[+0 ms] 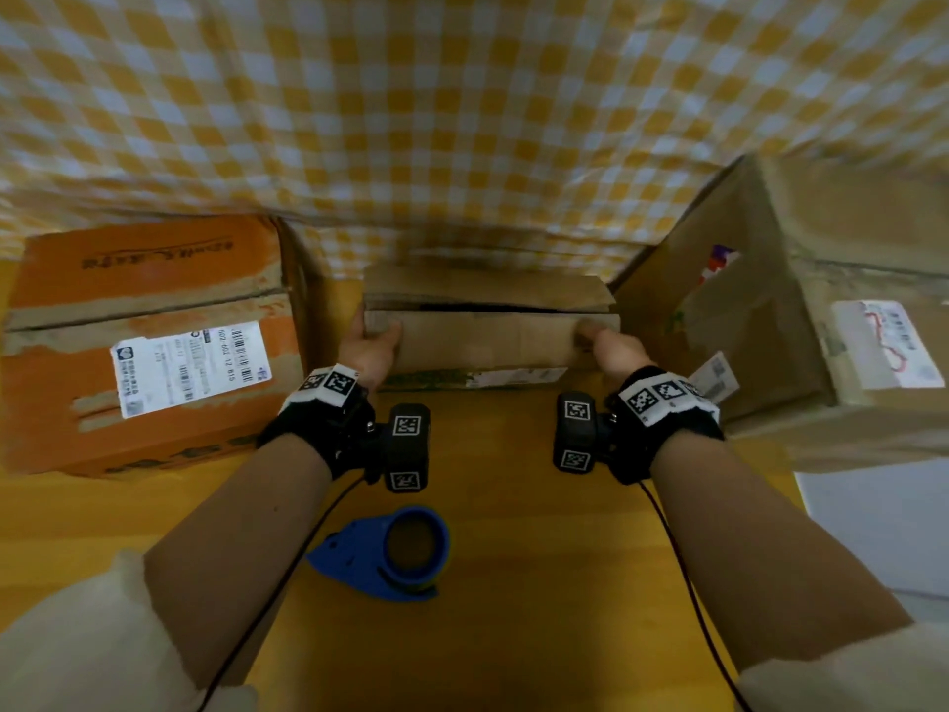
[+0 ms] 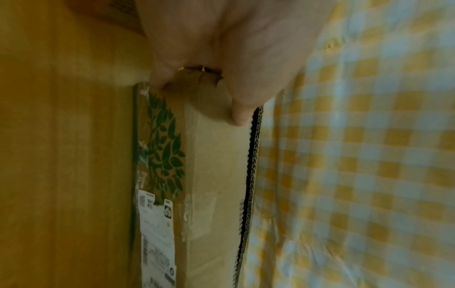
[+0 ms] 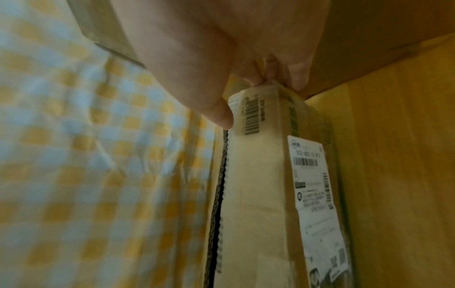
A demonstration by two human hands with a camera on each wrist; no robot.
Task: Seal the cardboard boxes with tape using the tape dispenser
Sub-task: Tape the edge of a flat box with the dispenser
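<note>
A small brown cardboard box [image 1: 488, 341] sits at the far middle of the wooden table, its top flaps meeting at a dark seam. My left hand [image 1: 371, 346] grips its left end, thumb on top [image 2: 240, 115]. My right hand [image 1: 608, 346] grips its right end, thumb on the near flap [image 3: 221, 117]. The box [image 2: 216, 175] carries a green leaf print and a white label; the seam [image 3: 219, 194] gapes slightly. A blue tape dispenser [image 1: 393, 552] lies on the table between my forearms, untouched.
An orange box [image 1: 149, 346] with a white label stands at the left. A large brown box [image 1: 801, 310] stands at the right. A yellow-and-white checked cloth [image 1: 462, 120] hangs behind. A white sheet [image 1: 883, 526] lies at the right edge.
</note>
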